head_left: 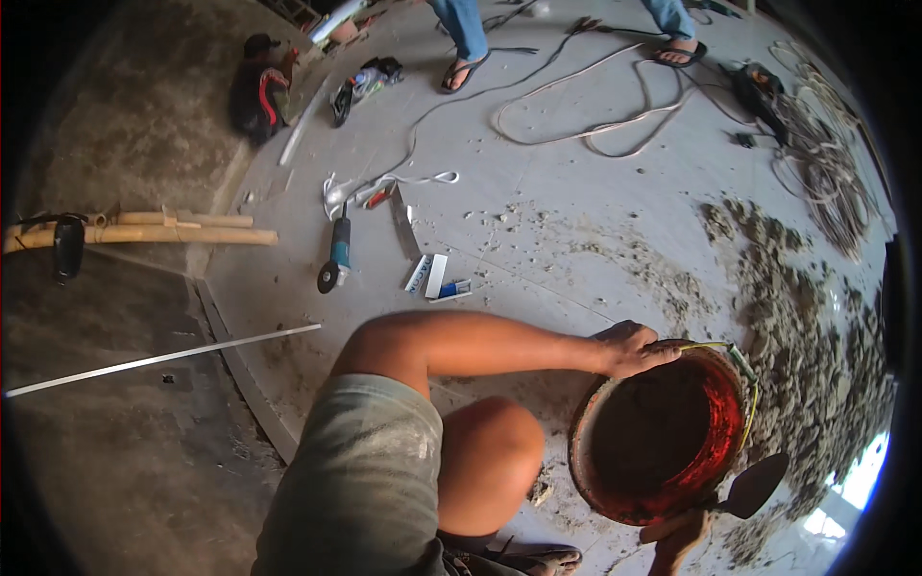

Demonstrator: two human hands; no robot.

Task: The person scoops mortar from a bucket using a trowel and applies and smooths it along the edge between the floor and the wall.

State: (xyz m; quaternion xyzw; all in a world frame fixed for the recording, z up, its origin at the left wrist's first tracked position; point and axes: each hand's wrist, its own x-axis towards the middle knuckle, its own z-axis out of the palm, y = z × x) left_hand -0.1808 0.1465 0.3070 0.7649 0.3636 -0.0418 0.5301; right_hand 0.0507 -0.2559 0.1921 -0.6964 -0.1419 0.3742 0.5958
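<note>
Bucket (727,422) is located on the right, near side, between both hands; red inner wall visible, dark mix (639,422) contained low inside. Far-left rim is gripped by the left hand (629,349), fingers closed over the edge beside the yellow handle (753,408); left arm is stretched out to it across the knee. Trowel (756,486) is held by the right hand (684,538), fingers wrapped on its wooden grip, just off the near rim; blade is pointed right and far. Whether the bucket is touched by the trowel cannot be told. Loose mortar (802,350) is spread on the floor (461,163) right of the bucket. Angle grinder (340,250) is laid left of centre, well apart from the hands, with white box pieces (436,276) placed to its right. Cable coil (831,178) is piled far right. Sandalled feet (466,74) of another person are seen at the far side.
</note>
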